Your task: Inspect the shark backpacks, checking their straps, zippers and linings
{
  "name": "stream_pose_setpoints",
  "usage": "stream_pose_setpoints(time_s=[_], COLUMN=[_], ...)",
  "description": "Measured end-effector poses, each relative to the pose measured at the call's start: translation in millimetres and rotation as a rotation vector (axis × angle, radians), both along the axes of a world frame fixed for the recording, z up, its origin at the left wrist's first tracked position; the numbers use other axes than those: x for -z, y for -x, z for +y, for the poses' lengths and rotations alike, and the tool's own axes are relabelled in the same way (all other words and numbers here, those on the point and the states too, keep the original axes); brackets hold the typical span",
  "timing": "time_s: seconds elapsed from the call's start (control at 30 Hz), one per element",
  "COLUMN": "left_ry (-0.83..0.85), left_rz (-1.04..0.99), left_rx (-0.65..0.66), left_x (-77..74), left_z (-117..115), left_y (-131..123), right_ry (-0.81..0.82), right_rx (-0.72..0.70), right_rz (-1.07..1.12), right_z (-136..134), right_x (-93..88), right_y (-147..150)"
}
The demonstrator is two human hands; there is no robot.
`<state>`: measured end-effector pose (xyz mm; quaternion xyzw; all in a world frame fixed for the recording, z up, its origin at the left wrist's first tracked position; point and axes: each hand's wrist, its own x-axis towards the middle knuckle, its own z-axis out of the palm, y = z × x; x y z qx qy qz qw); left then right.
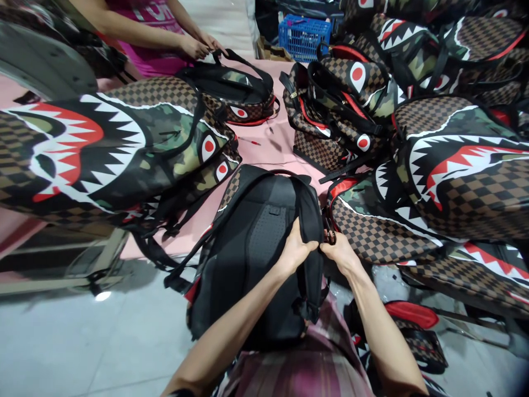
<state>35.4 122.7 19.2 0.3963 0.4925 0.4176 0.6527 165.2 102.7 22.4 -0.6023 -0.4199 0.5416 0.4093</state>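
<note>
A black-backed backpack [256, 248] lies back-up, half on the pink table [268, 149], half on my lap. My left hand [295, 248] is closed, pinching its right black shoulder strap [312, 220]. My right hand [341, 251] is closed too, fingertips gripping the same strap's edge by a small metal buckle [330, 236]. The two hands meet, thumbs almost touching.
Shark-mouth camouflage and brown-checker backpacks are piled at left [103, 154], centre back [339, 105] and right [463, 171]. Across the table another person's hands [202, 47] work on a backpack [231, 94]. A blue crate [303, 36] stands behind. Grey floor [82, 342] lies at lower left.
</note>
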Motion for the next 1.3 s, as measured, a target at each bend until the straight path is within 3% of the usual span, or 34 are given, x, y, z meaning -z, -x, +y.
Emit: stream_pose_setpoints(time_s=[0.17,0.3,0.47,0.6,0.97,1.17,1.3], left_ry=[0.106,0.175,0.209,0.202,0.078,0.029,0.043], left_rz=[-0.153,-0.143,-0.156,-0.147,-0.161,-0.121,-0.161], left_rx=[0.097,0.102,0.071,0.034,0.008,-0.005,0.060], left_x=[-15.3,-22.0,-24.6,-22.4,-10.6,-8.0,-5.7], left_z=[0,-3,-5,-6,-8,-6,-4], left_y=[2,0,-3,-6,-8,-8,-2], right_ry=[0.036,0.012,-0.027,-0.114,0.090,0.078,0.063], right_rx=[-0.106,0.017,0.136,0.169,0.047,0.021,0.037], right_rz=[0.283,0.349,0.217,0.108,0.520,0.531,0.483], right_z=[-11,-10,-2,4,17,16,16], right_x=[-14.0,-6.7,-5.6,-8.8,5.4,7.6,6.2], right_y=[-17,-21,-12,-8,-14,-11,-11])
